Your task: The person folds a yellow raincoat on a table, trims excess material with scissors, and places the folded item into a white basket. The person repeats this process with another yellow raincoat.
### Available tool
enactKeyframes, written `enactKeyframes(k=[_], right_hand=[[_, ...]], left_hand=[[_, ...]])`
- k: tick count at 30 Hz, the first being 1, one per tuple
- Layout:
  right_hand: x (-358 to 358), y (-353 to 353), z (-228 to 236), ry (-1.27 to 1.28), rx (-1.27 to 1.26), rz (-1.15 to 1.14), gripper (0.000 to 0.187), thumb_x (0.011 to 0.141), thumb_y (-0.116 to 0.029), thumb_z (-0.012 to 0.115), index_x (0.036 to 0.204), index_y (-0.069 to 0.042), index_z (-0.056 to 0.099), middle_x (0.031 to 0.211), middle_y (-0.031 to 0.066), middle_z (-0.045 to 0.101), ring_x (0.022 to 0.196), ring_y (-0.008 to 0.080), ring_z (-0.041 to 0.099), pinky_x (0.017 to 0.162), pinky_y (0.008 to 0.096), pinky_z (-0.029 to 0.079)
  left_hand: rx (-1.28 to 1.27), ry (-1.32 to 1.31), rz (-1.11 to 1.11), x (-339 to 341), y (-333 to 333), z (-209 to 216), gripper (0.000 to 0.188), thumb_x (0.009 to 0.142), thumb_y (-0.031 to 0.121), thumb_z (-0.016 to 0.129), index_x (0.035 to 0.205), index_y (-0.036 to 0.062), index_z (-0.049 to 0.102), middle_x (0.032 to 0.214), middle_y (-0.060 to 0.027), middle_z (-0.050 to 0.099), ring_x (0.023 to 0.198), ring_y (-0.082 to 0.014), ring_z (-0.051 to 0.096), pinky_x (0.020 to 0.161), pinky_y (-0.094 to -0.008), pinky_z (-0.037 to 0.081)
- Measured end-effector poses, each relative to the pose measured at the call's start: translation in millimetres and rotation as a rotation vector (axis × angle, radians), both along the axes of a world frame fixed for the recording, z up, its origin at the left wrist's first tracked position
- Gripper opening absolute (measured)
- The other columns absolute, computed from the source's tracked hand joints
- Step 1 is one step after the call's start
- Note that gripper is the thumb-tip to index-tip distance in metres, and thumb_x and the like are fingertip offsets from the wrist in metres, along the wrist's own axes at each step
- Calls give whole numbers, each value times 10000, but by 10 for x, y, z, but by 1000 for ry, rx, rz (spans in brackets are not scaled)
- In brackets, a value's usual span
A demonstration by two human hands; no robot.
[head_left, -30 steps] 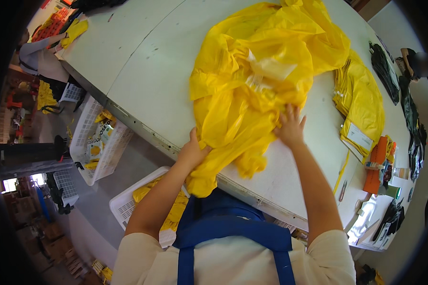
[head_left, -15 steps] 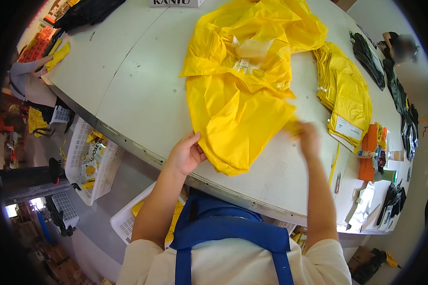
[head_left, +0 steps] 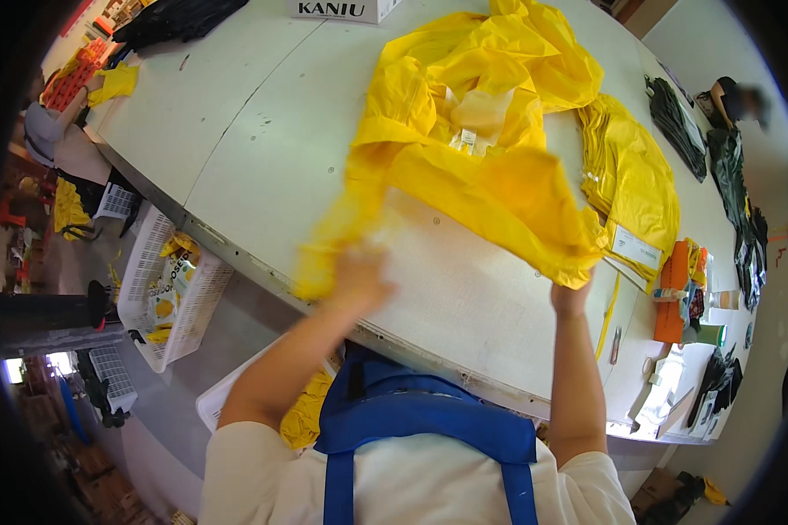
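A yellow thin-fabric garment (head_left: 473, 175) lies crumpled on the white table, with a pale lining and a small white label showing near its middle. Its lower part is lifted and spread between my arms. My right hand (head_left: 573, 296) grips the right lower corner; the fabric covers most of the fingers. At the left lower end, my left hand (head_left: 363, 278) is beside a streaked piece of the same yellow fabric. Motion smears its fingers, so I cannot tell whether they hold the cloth.
A stack of folded yellow garments (head_left: 630, 184) lies right of the cloth. Beyond it are an orange box (head_left: 672, 293) and black folded garments (head_left: 677, 127). A white crate (head_left: 179, 297) stands below the table's left edge. Another person (head_left: 48, 131) handles yellow fabric at far left.
The garment's lower part has gone from lying flat to being lifted and spread wide. My right hand now grips its right corner. My left hand has moved slightly right and blurred.
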State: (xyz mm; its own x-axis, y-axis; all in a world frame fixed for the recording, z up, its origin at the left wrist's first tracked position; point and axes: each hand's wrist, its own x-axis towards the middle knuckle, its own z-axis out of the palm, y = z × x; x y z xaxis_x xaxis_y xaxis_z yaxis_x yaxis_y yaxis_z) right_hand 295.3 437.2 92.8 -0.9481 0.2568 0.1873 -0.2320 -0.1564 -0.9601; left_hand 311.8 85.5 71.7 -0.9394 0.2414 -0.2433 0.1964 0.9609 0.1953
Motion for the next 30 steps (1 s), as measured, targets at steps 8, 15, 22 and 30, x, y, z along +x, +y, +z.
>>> enactKeyframes(k=[8, 15, 22, 30], right_hand=[[129, -819, 878, -67, 235, 184, 525, 828, -106, 655, 1301, -42, 437, 1184, 94, 562, 1087, 194, 544, 933, 317, 434], [560, -921, 1164, -197, 1063, 237, 561, 786, -117, 716, 1298, -69, 492, 1034, 117, 604, 1004, 260, 572, 914, 310, 426], [334, -967, 1280, -78, 177, 358, 458, 866, -117, 602, 1302, -47, 483, 1068, 67, 546, 910, 147, 529, 801, 274, 438], [325, -1230, 1057, -232, 357, 692, 335, 854, 12, 463, 1165, -15, 586, 990, 57, 585, 859, 124, 536, 783, 242, 432]], left_hand=[[1020, -809, 14, 81, 471, 388, 575, 898, 227, 593, 1390, 50, 354, 1323, -144, 486, 1242, -265, 435, 1062, -369, 321], [1363, 169, -91, -166, 676, 613, 647, 900, 240, 593, 1434, 116, 250, 1455, -95, 322, 1309, -252, 355, 1075, -388, 317], [1272, 171, -11, -30, 828, 911, 479, 920, 263, 547, 1344, 102, 391, 1282, -95, 480, 1167, -244, 466, 979, -365, 391], [1500, -103, -13, 180, 596, 693, 465, 922, 263, 564, 1318, 91, 388, 1213, -107, 509, 1112, -220, 506, 948, -335, 432]])
